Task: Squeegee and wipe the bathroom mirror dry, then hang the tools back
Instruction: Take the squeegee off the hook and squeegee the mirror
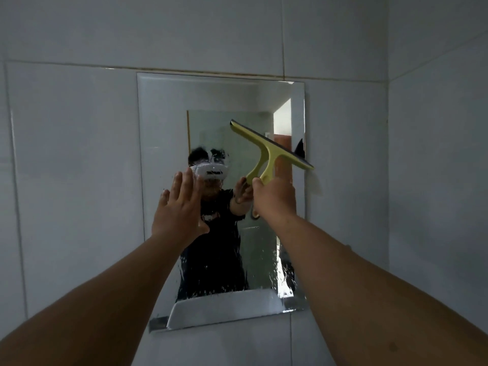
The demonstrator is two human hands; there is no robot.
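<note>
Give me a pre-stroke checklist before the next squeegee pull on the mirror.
1. Grip: right hand closed around the handle of the yellow plastic T-shaped squeegee: ok.
2. Blade orientation: black rubber edge tilted, sloping down to the right, not level: not ok.
3. Blade contact with the rectangular frameless wall mirror: cannot tell.
4. Blade within the glass: its right end overhangs the mirror's right edge: not ok.
5. Left hand clear of the blade path: open, fingers spread, over the mirror's left part: ok.
6. Work left: water streaks on the lower glass: not ok.
</note>
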